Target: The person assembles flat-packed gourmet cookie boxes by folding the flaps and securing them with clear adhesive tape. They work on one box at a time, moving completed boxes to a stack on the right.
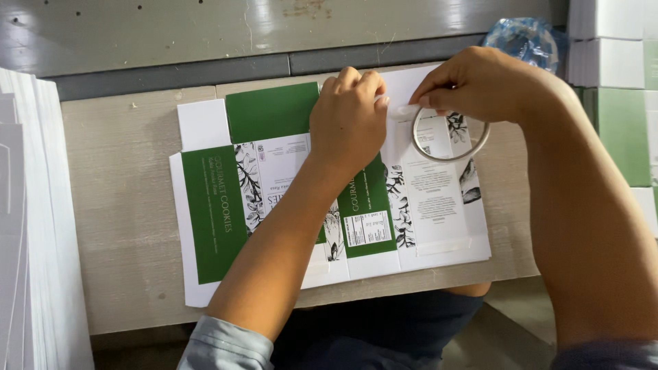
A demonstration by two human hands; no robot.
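Two bare hands work over a flattened green-and-white carton blank (274,199) lying printed side up on the pale tabletop (116,205). The left hand (348,120), fingers curled together, presses on the blank's upper middle, while the right hand (480,82) pinches a tape roll (449,140) and its white strip end between thumb and fingers above the blank's right panels. White sheets (31,226) are stacked at the left edge, and finished boxes (613,89) stand far right.
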